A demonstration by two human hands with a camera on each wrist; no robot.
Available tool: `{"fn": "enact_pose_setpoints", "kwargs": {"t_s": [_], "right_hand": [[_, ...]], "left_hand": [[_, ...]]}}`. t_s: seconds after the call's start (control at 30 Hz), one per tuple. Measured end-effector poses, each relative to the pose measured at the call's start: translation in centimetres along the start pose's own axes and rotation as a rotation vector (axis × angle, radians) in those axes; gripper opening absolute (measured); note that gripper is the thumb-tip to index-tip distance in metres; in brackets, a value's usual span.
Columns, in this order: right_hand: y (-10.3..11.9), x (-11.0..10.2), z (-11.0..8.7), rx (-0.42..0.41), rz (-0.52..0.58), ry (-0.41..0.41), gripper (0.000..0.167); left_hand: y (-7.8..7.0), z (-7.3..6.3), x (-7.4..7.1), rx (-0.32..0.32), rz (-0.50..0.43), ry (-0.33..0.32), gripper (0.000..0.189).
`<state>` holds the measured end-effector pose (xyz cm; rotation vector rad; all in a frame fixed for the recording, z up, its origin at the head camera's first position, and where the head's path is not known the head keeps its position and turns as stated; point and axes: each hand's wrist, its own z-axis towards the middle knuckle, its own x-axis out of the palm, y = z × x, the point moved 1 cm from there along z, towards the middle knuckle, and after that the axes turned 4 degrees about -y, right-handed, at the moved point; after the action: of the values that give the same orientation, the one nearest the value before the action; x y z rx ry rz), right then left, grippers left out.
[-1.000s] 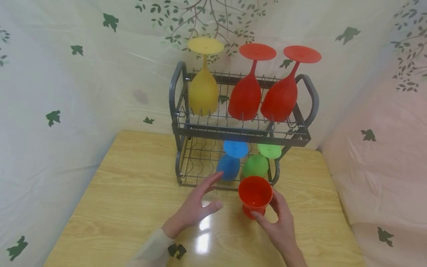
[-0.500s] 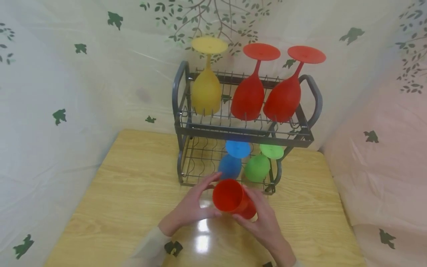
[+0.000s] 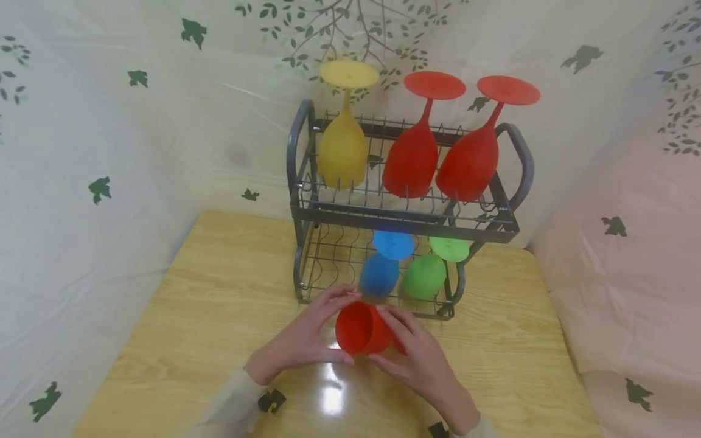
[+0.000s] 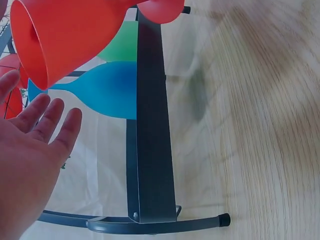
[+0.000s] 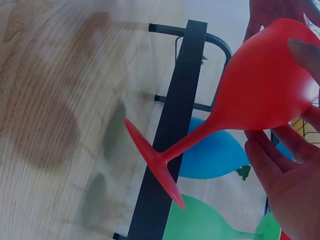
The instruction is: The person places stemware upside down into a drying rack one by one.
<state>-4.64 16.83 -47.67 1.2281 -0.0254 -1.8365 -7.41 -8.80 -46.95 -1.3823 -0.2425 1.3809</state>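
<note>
A red plastic wine glass (image 3: 353, 328) is held above the table in front of the rack, tilted so its mouth faces left. My right hand (image 3: 424, 362) grips it round the bowl, while the stem and round foot show free in the right wrist view. Close to the rim, my left hand (image 3: 298, 340) stands spread, its fingers (image 4: 65, 130) fairly straight. In the left wrist view they appear apart from the glass (image 4: 75, 35). Behind, an upside-down blue wine glass (image 3: 379, 274) and a green wine glass (image 3: 424, 277) sit on the rack's lower tier.
The dark two-tier wire rack (image 3: 402, 222) stands at the table's back. Its upper tier bears an upside-down yellow wine glass (image 3: 342, 149) and two red wine glasses (image 3: 411, 158). Leaf-printed cloth (image 3: 137, 134) hangs round the wooden table (image 3: 219, 292).
My right hand has carried the red wine glass leftward and tipped it from upright until its mouth faces my left hand. The left hand has moved slightly left.
</note>
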Motion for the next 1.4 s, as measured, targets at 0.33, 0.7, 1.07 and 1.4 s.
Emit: {"fn": "enact_pose_setpoints", "kwargs": {"t_s": [0.33,0.7,1.07,1.4], "right_hand": [[0.3,0.5,0.5,0.001,-0.067,0.045,0.092],[0.6,0.5,1.2,0.004,-0.099,0.053,0.089],[-0.1,-2.5,-0.2,0.142,-0.059,-0.058,0.082],[-2.6,-4.7,-2.1,0.305,0.137,-0.173,0.072]], "left_hand": [[0.0,0.0,-0.2,-0.063,0.006,0.037,0.075],[0.3,0.2,-0.1,0.025,0.011,0.004,0.074],[1.8,-1.2,-0.3,-0.033,-0.207,-0.098,0.076],[2.6,-2.3,-0.5,-0.159,-0.549,-0.150,0.071]]}}
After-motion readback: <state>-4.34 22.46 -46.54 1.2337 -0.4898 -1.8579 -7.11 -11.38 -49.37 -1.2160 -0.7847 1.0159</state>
